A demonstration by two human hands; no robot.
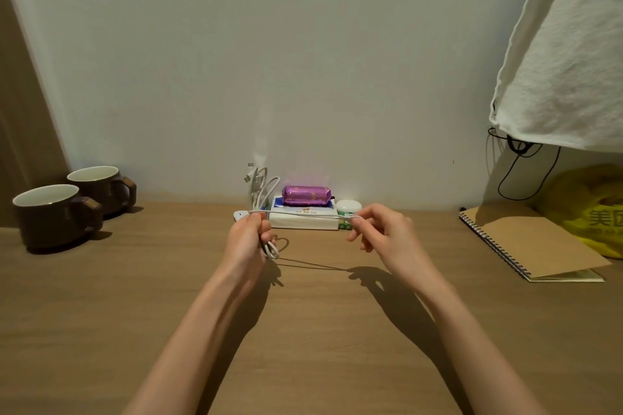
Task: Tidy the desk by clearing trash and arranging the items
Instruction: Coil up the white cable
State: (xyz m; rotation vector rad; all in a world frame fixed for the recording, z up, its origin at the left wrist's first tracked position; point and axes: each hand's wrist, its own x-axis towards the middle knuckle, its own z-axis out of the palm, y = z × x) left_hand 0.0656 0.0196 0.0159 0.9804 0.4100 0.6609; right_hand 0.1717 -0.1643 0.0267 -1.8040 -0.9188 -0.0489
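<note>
Above the bench (135, 296), near its middle, a white cable (303, 215) runs taut between both hands. At the 9 o'clock end of the span, the left hand (247, 236) has its grip closed round a few loops of cable. At 3 o'clock, the right hand (381, 232) pinches the other end between thumb and forefinger. Behind, at 12 o'clock, a purple packet (306, 195) lies on a tissue pack (303, 224). Two brown mugs (55, 216) stand at 10 o'clock, and a spiral notebook (529, 242) lies at 3 o'clock.

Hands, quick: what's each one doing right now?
Left hand: grips loops of the white cable.
Right hand: pinches the cable's other end, stretched taut between them.
</note>
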